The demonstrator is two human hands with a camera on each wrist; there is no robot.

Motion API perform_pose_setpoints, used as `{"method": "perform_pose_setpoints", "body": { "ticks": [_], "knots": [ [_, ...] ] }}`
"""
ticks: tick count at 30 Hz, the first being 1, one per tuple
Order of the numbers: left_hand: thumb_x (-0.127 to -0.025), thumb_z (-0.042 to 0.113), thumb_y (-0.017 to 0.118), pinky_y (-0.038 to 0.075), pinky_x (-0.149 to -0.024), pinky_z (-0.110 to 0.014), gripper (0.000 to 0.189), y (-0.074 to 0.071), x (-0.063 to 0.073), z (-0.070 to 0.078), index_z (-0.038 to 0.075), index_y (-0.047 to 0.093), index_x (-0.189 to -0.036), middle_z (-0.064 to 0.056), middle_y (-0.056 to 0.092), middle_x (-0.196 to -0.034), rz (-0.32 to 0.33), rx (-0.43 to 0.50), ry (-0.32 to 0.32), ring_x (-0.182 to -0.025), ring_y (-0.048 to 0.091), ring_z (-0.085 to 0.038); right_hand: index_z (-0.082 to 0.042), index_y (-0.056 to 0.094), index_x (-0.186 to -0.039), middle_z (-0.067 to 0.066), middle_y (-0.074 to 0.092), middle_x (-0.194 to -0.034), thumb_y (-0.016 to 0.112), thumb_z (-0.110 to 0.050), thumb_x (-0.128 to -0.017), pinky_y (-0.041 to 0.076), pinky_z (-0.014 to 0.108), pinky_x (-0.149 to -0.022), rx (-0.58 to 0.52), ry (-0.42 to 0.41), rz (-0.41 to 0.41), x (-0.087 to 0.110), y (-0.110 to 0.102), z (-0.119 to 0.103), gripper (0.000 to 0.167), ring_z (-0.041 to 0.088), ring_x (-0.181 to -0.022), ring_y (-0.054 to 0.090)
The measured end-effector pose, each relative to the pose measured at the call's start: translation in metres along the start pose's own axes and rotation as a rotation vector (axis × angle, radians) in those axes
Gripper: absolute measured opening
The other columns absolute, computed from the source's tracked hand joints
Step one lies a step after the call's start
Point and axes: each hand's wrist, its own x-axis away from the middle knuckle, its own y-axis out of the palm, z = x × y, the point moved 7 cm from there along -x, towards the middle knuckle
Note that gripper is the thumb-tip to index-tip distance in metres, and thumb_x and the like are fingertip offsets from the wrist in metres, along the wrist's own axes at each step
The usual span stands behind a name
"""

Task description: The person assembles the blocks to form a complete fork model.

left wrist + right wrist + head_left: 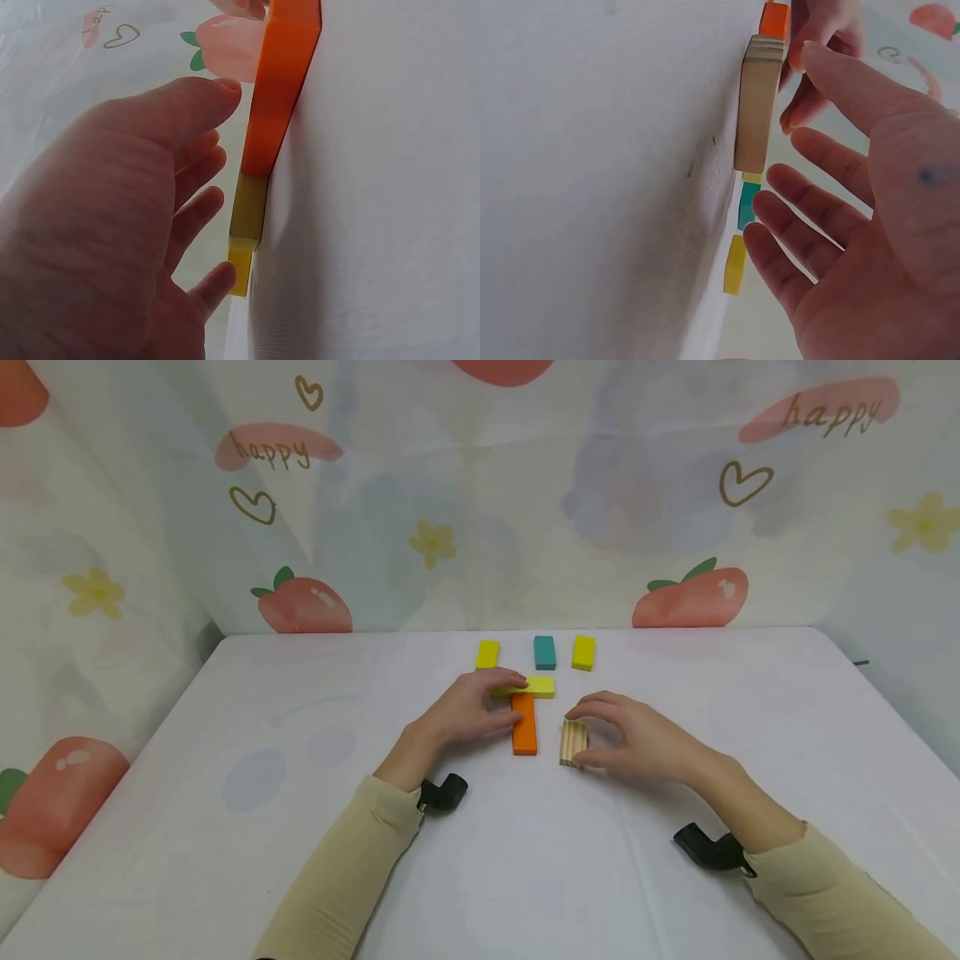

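Note:
My left hand (480, 706) hovers just left of an orange block (525, 731), its fingers relaxed and apart. Past the orange block's far end, a yellow block (542, 687) lies crosswise, partly covered by the left fingers in the head view. In the left wrist view the thumb is close beside the orange block (281, 82). My right hand (645, 739) is spread around a plain wood piece (573, 742), which looks like several thin slats set side by side. Seen from the right wrist, its loosely spread fingers stand off the wood piece (757, 112).
Farther back on the white tabletop (300, 877) lie a yellow block (487, 653), a teal block (544, 652) and another yellow block (583, 653). A printed cloth (510, 460) hangs behind the table's far edge. Black wrist cameras (444, 793) sit near both cuffs.

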Motion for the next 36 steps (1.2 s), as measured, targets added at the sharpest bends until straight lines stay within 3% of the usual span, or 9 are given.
{"method": "perform_pose_setpoints", "body": {
  "ticks": [13,29,36],
  "knots": [
    [-0.092,0.02,0.077,0.033,-0.114,-0.027,0.042,0.0052,-0.0026,-0.0005,0.01,0.067,-0.131,0.0,0.061,-0.137,-0.039,-0.023,0.019,-0.132,0.049,-0.015,-0.015,0.068,-0.124,0.005,0.06,-0.13,0.083,-0.027,-0.085,0.042,0.055,-0.106,0.016,-0.036,-0.011,0.0025,0.0044,0.0021,0.043,0.031,-0.125,0.052],
    [-0.092,0.02,0.076,0.031,-0.114,-0.026,0.041,0.0054,-0.0008,-0.0021,0.01,0.068,-0.131,0.0,0.061,-0.136,-0.048,-0.023,-0.01,-0.133,0.049,-0.015,-0.013,0.07,-0.119,-0.002,0.064,-0.121,0.084,-0.021,-0.084,0.047,0.049,-0.102,0.013,-0.101,0.01,0.0019,0.0053,-0.0012,0.038,0.022,-0.115,0.058],
    [-0.092,0.022,0.076,0.032,-0.114,-0.028,0.039,0.007,-0.0012,-0.0028,0.011,0.069,-0.129,0.0,0.06,-0.138,-0.057,-0.027,-0.03,-0.134,0.048,-0.015,-0.012,0.07,-0.118,0.0,0.064,-0.121,0.083,-0.02,-0.084,0.048,0.05,-0.1,0.017,-0.087,0.014,0.0014,0.005,-0.0004,0.038,0.023,-0.113,0.059]
  ]
}}
